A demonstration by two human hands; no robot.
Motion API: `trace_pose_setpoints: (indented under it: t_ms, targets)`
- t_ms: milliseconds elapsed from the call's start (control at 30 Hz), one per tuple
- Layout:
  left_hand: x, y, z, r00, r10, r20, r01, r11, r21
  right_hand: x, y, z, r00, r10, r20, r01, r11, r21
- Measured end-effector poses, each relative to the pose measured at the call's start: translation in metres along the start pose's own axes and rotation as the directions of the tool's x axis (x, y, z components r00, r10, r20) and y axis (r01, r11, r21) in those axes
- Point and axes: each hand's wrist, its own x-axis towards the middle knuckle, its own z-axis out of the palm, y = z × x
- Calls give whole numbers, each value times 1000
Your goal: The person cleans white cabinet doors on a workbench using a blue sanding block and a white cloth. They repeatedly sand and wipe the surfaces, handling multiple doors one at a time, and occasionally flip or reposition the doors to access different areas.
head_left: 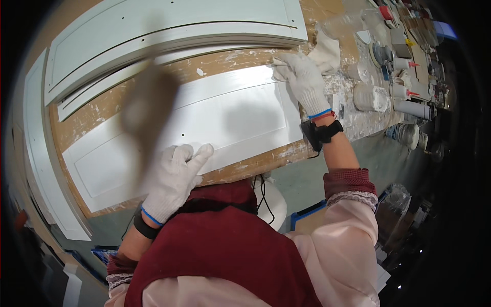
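Largest, spreading from 8 o'clock to 2 o'clock: a paint-spattered brown workbench [245, 166]. Toward 11 o'clock, lying on it, a stack of white panels [179, 18] with small dark holes. At 6 o'clock, a dark red apron [225, 250] over pale pink sleeves [337, 240]. Across the middle of the bench, from 8 o'clock up to 1 o'clock, a single white panel [209, 112], lying flat, with a recessed centre and a grey shadow near its right end. At 9 o'clock, another long white panel [51, 148]. Toward 10 o'clock, in front of the bench, a brown shape [148, 107], too blurred to identify.

At 8 o'clock, resting on the near edge of the single panel, the left hand [176, 174], in a white knit glove, with fingers loosely curled and thumb spread away toward 2 o'clock. At 1 o'clock, over the panel's far right corner, the right hand [304, 79], gloved alike, with fingers bent and pressed together; cannot tell about anything pinched under the fingertips. Just beside it, a crumpled off-white cloth [325, 51]. Smaller, toward 2 o'clock, a clear plastic tub [371, 97]. Near 3 o'clock, strapped to the right wrist, a black device [325, 133].
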Motion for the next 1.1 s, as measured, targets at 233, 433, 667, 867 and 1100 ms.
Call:
trace_pose_setpoints:
  t_ms: [233,433,667,867,1100]
  targets:
    - [-2,0,7,999,0,-46,1,1000,3,-16,-61,-31,952,58,301,-94,989,110]
    - [-2,1,3,999,23,-39,-23,1000,3,-19,-79,-1,968,-60,243,92,988,-122]
    - [-5,0,5,1000,-21,0,21,1000,-18,-25,-69,-16,940,147,309,-83,974,-210]
    - [-2,0,3,1000,-4,2,4,1000,30,-15,-102,-3,947,-101,304,164,968,-190]
    - [-1,1,-5,1000,10,-20,-9,999,40,-20,-82,-21,938,69,339,38,954,-298]
